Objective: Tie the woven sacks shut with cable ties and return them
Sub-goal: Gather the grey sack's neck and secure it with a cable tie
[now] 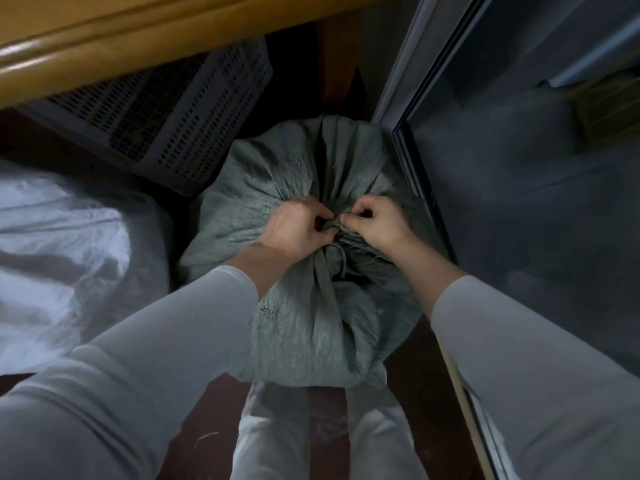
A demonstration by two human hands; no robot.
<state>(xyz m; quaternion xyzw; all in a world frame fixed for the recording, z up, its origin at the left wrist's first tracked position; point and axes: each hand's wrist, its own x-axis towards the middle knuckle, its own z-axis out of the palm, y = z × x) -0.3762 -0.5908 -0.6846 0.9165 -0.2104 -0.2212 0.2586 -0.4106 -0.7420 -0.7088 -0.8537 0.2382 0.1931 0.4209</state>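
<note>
A full grey-green woven sack [294,317] stands on the dark floor right in front of me, its mouth gathered into a bunch at the top. My left hand [294,228] grips the left side of the gathered neck [334,225], fingers curled around the cloth. My right hand [375,223] pinches the neck from the right, fingertips almost touching the left hand. A thin dark strand, maybe a tie or cord [341,261], loops down just below the bunch; what it is cannot be told. Both forearms wear white sleeves.
A white plastic-wrapped sack [69,251] lies on the left. A dark perforated plastic crate [166,119] sits under a wooden table edge [138,39] behind the sack. A dark glass door in a metal frame [426,174] runs along the right. My white-trousered knees [263,434] are below.
</note>
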